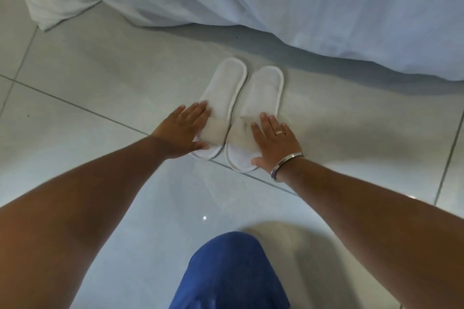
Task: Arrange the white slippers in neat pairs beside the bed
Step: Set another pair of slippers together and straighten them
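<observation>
Here, far left: folded white towel (pixel 54 0) on tiled floor (pixel 105 78), beside hanging bed sheet (pixel 301 7). Left hand (pixel 182 130) flat, fingers spread, palm down on outer edge of left slipper (pixel 221 98), thumb near its toe band. Right slipper (pixel 261 98) just beside left slipper, edges touching, both parallel, near sheet hem. Right hand (pixel 275 144) flat, fingers spread, resting on right slipper's band; ring (pixel 279 133) on finger, bracelet (pixel 286 164) at wrist. Blue-clad knee (pixel 231 273) at bottom centre.

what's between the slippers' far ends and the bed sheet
Only bare tiled floor, partly in the sheet's shadow. In the head view nothing lies between the slippers and the hanging white bed sheet.
</observation>
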The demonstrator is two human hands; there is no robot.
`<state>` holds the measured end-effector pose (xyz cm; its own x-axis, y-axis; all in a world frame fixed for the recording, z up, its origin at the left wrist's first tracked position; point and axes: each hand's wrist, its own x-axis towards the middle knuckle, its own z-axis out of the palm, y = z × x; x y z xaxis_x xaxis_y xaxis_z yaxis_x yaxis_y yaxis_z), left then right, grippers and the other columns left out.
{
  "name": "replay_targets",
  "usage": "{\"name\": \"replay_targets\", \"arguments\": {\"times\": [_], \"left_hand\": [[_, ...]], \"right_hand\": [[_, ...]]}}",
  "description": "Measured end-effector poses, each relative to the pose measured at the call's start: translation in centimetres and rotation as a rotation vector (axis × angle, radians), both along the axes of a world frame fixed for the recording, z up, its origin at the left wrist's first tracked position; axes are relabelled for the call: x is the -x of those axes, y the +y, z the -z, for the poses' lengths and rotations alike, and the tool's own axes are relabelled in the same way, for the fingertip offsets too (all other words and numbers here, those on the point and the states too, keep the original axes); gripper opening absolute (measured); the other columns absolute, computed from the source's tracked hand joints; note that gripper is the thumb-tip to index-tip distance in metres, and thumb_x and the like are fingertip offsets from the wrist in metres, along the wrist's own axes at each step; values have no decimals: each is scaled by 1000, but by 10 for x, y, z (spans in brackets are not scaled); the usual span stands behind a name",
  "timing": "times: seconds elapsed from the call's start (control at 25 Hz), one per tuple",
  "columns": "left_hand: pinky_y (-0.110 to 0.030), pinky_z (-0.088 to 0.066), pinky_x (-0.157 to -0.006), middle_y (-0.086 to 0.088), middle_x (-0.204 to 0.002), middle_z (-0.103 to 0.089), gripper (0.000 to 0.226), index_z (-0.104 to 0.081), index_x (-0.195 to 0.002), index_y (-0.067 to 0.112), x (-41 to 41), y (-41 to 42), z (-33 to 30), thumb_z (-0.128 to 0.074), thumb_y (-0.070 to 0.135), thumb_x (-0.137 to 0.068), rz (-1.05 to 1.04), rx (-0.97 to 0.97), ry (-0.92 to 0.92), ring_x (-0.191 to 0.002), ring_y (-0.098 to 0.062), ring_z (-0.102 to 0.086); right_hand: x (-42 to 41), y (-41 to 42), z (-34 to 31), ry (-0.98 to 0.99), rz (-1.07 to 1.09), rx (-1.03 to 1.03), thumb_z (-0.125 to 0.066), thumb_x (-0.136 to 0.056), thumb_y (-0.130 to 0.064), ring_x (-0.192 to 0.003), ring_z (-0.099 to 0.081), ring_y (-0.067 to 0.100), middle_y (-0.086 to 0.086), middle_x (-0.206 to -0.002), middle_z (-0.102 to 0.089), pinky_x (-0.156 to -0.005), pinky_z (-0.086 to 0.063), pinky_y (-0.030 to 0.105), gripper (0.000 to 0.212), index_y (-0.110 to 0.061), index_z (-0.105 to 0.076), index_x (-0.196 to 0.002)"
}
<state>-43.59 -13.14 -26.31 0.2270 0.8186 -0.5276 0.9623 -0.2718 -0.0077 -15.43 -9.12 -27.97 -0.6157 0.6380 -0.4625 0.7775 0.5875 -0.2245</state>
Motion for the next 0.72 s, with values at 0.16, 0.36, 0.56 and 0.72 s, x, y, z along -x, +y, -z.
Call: {"name": "replay_targets", "arguments": {"times": [0.16, 0.36, 0.56, 0.72], "left_hand": [[-43, -5, -124, -9, -166, 7, 98, 2, -158, 14, 7, -1, 1, -48, 63, -90, 27, 10, 35, -153, -25, 0], [-44, -2, -124, -9, -165, 10, 98, 3, -157, 13, 8, -1, 3, -51, 60, -90, -3, 37, 28, -153, -26, 4], [-42, -1, -124, -8, -165, 12, 97, 5, -157, 13, 3, 2, 3, -50, 59, -92, -37, 48, 10, -153, -25, 6], [-43, -2, -124, -9, -165, 12, 98, 7, -157, 14, -2, 4, -3, -51, 59, -91, -44, 59, 31, -153, -25, 7]], "right_hand": [[14, -3, 0, -5, 31, -11, -62, -80, -54, -147, 0, 32, 15, -160, 8, -118, -6, 48, 100, -15, -1, -149], [13, -5, 6, 30, 39, -9, -60, -82, -53, -147, 3, 32, 14, -160, 10, -118, -4, 49, 99, -16, 2, -149], [13, -3, 5, 59, 77, 8, -63, -81, -51, -147, 3, 31, 13, -160, 9, -118, -6, 48, 99, -16, 0, -149], [17, -3, 2, 27, 93, 33, -65, -80, -48, -147, 3, 31, 12, -160, 9, -119, -6, 49, 99, -17, -1, -149]]}}
